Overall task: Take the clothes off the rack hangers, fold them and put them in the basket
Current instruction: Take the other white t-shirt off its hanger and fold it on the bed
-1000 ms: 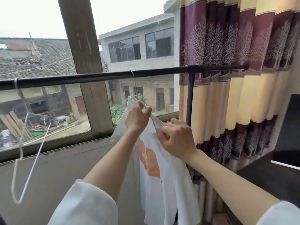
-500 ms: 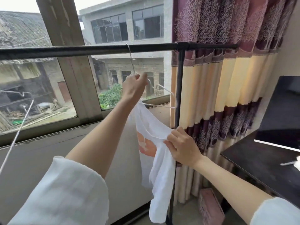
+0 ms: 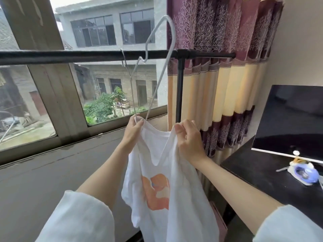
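Shirt [image 3: 174,198]: thin white woven cloth, matt, with a flat orange print. Hanger [image 3: 158,67]: slim wire with a smooth white coating. Rack bar [image 3: 87,56]: black metal tube, dull satin finish. Curtain [image 3: 218,75]: patterned cloth in maroon and cream, matt. Window frame [image 3: 35,23]: worn wood with flaking paint. Surface [image 3: 262,180]: dark, smooth, slightly glossy.

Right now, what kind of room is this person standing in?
Probably a room in a home, upstairs, used for drying laundry. A black clothes rail runs across a window that looks down on a yard, a patterned curtain hangs beside it, and both hands hold a white shirt.
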`<state>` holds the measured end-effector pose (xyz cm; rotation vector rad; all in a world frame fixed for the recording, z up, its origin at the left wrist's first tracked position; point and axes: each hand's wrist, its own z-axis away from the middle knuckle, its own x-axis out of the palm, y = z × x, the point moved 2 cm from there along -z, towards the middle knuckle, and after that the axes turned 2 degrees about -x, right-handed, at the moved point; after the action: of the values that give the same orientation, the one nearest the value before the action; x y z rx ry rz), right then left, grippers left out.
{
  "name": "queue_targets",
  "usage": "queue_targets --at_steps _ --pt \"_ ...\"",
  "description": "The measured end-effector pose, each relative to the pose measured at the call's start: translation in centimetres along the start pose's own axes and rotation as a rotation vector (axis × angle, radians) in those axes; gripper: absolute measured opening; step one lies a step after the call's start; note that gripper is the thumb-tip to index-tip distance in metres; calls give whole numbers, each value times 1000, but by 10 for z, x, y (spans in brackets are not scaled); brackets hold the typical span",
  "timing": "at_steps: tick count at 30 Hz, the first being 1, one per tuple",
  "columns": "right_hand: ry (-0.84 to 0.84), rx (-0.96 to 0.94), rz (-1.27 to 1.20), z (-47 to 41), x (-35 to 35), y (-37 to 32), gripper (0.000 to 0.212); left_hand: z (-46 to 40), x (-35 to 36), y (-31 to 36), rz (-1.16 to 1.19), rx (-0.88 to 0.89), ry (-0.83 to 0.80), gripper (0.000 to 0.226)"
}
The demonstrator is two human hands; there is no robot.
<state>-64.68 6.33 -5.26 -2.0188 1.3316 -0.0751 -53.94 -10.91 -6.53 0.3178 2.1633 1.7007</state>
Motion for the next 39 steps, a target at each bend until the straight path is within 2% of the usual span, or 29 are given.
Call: queue_targets --at_steps 2,5,7,9,11,13,16,18,21,24,26,29,31,36,39 --pt "12 12 -7 -2 -2 2 30 5 9 4 -14 93 -28 21" --pt "32 20 21 -3 -6 8 31 11 12 -4 10 99 -80 39" --pt "37 27 31 -2 -7 12 31 20 6 -9 144 -53 -226 46" --pt "21 49 42 0 -6 16 30 30 -2 -11 335 -280 -419 50" --pt "-13 73 46 3 -4 19 29 34 -15 -16 429 -403 -479 49" --pt "-47 88 42 7 -1 20 29 33 -25 -24 398 -469 -362 37" --pt "-129 60 31 18 5 21 32 35 -35 -40 364 -600 -56 24" --pt "-173 55 24 27 10 23 31 42 -44 -47 275 -569 101 26" --pt "-246 118 -76 46 22 26 27 72 -68 -55 99 -431 339 39" --pt "-287 144 -186 71 35 24 12 118 -95 -56 -56 -265 378 34" --pt "-330 162 -209 90 42 21 25 152 -112 -65 -146 -195 376 35" --pt "-445 195 -261 124 66 3 46 218 -155 -85 -264 -172 480 32" --pt "-536 211 -305 152 88 -23 51 271 -191 -96 -348 -214 586 35" --pt "-702 120 -396 208 134 -102 35 379 -270 -100 -383 -249 775 41" --pt "-888 -68 -424 271 177 -180 20 486 -344 -99 -484 -291 920 39"
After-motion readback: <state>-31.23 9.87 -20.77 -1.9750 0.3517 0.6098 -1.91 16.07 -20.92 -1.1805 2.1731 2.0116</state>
